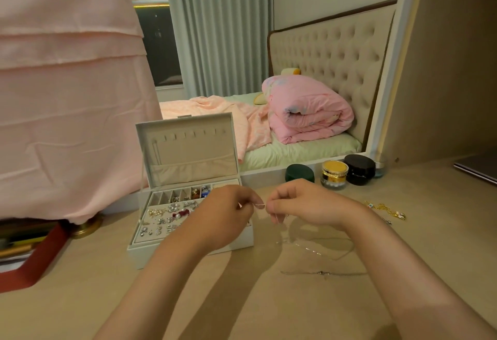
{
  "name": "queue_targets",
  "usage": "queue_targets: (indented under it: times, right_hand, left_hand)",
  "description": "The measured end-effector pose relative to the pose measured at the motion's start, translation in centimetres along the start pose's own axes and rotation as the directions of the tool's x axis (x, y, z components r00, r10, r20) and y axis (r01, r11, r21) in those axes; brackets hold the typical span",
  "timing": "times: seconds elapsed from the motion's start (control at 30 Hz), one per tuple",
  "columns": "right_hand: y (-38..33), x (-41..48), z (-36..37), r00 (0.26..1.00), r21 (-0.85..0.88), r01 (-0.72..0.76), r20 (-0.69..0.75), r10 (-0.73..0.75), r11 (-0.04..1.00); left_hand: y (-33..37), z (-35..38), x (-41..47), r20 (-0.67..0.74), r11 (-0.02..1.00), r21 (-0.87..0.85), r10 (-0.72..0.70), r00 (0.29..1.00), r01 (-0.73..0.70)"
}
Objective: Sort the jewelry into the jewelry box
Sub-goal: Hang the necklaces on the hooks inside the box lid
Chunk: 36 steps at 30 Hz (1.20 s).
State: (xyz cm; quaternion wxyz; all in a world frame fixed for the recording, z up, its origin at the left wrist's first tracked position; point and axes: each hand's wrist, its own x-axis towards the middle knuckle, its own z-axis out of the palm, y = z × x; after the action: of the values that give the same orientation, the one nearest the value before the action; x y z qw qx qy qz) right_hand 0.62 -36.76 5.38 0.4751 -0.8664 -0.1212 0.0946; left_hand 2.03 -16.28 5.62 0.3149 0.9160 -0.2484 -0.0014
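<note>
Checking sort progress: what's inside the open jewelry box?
The jewelry box tray holds many small earrings and a red-and-pearl piece; the rear slots hold a few items. The left hand, pinching a thin chain, covers the tray's right part, so its contents there cannot be seen.

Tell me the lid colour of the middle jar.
Golden yellow; the middle jar shows best in the head view.

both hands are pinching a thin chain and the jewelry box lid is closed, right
No. The lid of the box stands open, as the head view shows. The left hand and right hand do pinch a thin chain.
</note>
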Motion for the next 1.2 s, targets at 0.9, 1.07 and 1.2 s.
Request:
queue_targets:
  times: [0.9, 1.07, 1.2]
  right_hand:
    - [-8.0, 10.5, 8.3, 0.986, 0.348, 0.069, -0.165, -0.011, 0.935]
    - [-8.8, 11.1, 9.7, 0.979, 0.263, 0.101, -0.198, -0.049, 0.96]
    - [-9.0, 10.9, 10.4, 0.979, 0.163, 0.083, -0.198, -0.05, 0.983]
  left_hand:
    - [-15.4, -8.9, -4.2, -0.29, 0.953, -0.187, -0.283, 0.914, 0.236]
    - [-16.4, -9.5, -4.2, -0.179, 0.934, -0.19, -0.337, 0.924, 0.303]
    - [-16.7, -10.6, -4.6, -0.068, 0.891, -0.338, -0.344, 0.936, 0.303]
